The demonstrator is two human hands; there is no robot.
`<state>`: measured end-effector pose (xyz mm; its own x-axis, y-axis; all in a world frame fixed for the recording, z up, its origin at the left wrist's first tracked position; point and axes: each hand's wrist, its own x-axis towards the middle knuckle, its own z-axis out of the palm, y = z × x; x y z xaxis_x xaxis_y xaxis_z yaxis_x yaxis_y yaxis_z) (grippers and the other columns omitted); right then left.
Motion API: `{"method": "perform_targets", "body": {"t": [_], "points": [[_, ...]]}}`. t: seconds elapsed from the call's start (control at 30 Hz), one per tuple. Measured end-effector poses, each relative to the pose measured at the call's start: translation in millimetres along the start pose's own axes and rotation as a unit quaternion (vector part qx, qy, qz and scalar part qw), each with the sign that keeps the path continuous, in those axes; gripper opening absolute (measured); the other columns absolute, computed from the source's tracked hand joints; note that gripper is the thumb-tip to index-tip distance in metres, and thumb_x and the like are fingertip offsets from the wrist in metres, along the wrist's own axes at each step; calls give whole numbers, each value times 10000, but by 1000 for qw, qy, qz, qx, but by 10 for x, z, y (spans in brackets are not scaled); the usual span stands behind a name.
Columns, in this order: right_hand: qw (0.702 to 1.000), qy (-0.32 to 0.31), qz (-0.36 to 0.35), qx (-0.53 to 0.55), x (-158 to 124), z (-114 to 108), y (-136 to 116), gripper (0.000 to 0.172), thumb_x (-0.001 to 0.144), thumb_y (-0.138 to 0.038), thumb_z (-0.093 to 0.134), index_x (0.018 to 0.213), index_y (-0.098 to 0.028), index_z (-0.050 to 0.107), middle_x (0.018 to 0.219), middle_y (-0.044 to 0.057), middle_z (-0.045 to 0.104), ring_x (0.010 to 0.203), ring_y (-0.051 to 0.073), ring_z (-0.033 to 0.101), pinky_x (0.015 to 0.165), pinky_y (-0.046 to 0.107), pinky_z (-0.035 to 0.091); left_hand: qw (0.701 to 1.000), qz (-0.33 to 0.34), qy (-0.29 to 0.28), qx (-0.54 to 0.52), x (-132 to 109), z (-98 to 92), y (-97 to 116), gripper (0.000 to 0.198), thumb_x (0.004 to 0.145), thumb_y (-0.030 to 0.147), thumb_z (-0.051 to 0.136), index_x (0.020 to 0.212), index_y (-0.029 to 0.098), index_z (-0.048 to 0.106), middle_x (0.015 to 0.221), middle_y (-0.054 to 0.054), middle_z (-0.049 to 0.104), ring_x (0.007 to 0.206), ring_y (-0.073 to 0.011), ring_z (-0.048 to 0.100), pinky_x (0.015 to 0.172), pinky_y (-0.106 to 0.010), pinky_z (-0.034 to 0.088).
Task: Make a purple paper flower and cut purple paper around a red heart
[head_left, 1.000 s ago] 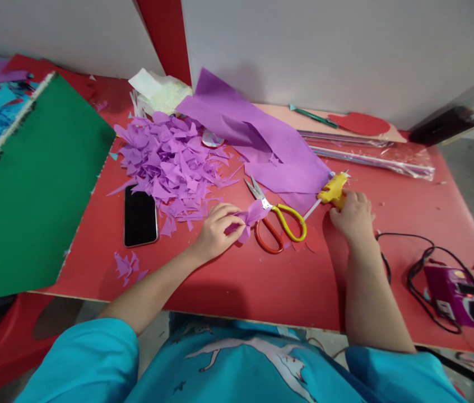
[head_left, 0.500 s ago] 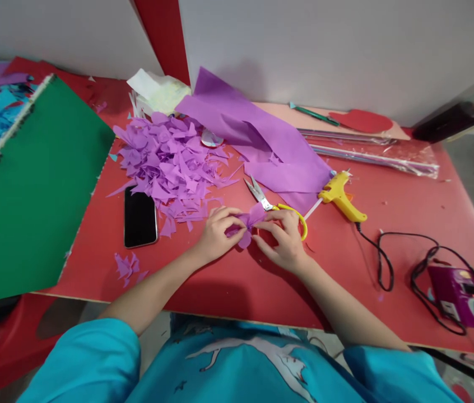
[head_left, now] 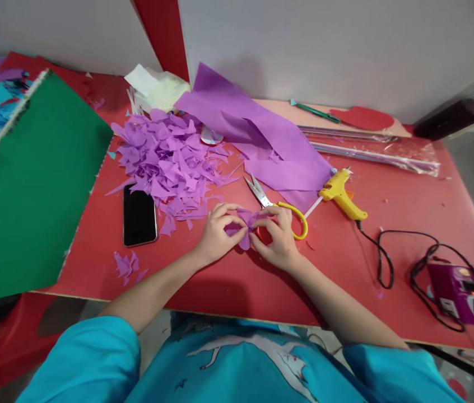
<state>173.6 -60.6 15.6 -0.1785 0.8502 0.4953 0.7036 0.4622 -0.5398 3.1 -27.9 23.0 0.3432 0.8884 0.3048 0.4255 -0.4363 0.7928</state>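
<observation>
A small purple paper flower is held between both hands above the red table. My left hand pinches its left side with thumb and fingertips. My right hand is closed on its right side, thumb and fingertips meeting near the flower's centre. Part of the flower is hidden behind the fingers. Just beyond the right hand lie scissors with yellow handles, their blades pointing up and left; the hand partly covers one handle loop.
A heap of purple cut pieces lies beyond a phone. Purple sheet material spreads at the back. A yellow glue gun trails a cord to a purple power box. A green board stands left.
My right hand has shifted slightly left, and its fingers have closed in toward the flower's centre. The flower's upper petal has turned down under the fingers. My left hand stays nearly still.
</observation>
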Motion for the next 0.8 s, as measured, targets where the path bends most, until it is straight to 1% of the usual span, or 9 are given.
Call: {"method": "perform_targets", "body": {"t": [0.23,0.4,0.53,0.8], "points": [[999,33,8,36,30,-3,-17,95,744,-171,614,811,-225,576,972,66,498,941,241,513,839,462,408,994,-65,-25,-82,-11,6,15,27,724,177,660,729,152,667,1020,-121,598,1015,-226,583,896,-412,464],[997,47,14,65,28,-7,-10,86,734,-165,607,779,-237,599,957,58,517,937,245,515,839,471,413,986,-96,-33,-131,-25,33,5,36,720,193,665,719,158,660,1031,-107,596,1019,-217,588,912,-410,458],[994,55,22,94,25,-3,-12,79,733,-161,608,764,-234,607,963,60,508,941,241,511,844,468,422,984,-99,-29,-143,-37,48,3,36,721,196,663,711,162,658,1030,-105,599,1008,-214,595,905,-407,462],[990,39,60,118,14,2,-11,47,725,-179,598,729,-226,602,978,65,492,973,245,508,869,477,432,989,-77,-25,-126,-39,47,34,24,722,186,671,719,167,658,1021,-96,612,990,-203,595,877,-396,475]]}}
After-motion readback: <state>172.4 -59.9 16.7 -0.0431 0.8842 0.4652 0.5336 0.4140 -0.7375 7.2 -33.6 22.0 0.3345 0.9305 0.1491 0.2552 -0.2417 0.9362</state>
